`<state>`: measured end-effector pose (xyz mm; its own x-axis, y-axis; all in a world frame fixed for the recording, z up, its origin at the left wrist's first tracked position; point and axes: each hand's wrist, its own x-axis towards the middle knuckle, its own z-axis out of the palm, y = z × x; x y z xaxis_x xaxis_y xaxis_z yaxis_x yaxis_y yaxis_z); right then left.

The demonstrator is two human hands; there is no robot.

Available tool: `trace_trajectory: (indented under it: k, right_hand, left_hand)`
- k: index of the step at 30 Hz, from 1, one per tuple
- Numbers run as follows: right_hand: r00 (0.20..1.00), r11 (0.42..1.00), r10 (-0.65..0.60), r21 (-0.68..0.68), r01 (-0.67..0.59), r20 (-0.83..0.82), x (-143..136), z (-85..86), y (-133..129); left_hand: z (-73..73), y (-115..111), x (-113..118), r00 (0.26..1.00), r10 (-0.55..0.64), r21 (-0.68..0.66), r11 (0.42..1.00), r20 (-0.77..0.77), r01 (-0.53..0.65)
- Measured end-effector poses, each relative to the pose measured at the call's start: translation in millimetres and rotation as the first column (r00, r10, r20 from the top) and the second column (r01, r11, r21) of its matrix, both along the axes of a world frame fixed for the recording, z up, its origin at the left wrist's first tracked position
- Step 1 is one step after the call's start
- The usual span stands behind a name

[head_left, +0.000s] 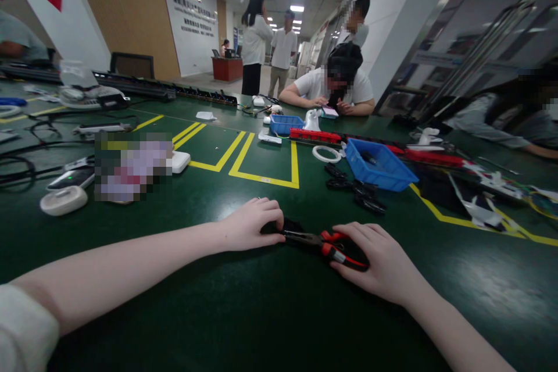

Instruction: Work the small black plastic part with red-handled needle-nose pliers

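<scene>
Near the middle of the green table (183,314), my left hand (253,224) has its fingers closed round a small black piece (272,228). Red-and-black pliers (335,250) lie in my right hand (375,256), whose thumb and fingers are wrapped round the handles. The jaws point left and reach the black piece at my left fingertips. Whether they grip it cannot be made out. Several black parts (366,197) lie on the table beyond my right hand.
A blue bin (379,165) stands at the right, beside a white ring (326,154) and red strips (316,135). A phone (135,171), a white box (179,162) and cables are at the left. A person (344,81) leans on the far edge.
</scene>
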<state>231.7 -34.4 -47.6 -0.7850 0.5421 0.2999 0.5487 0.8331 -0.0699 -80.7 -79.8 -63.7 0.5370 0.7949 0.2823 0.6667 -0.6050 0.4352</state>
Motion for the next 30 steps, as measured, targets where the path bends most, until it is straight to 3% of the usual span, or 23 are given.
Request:
trace_trajectory:
  k: [30]
  right_hand:
    - [1.0,1.0,-0.003,0.0,0.003,0.015,-0.3,2.6,-0.1]
  left_hand:
    - [3.5,-2.3,0.9,1.0,0.004,-0.015,1.0,-0.015,-0.004]
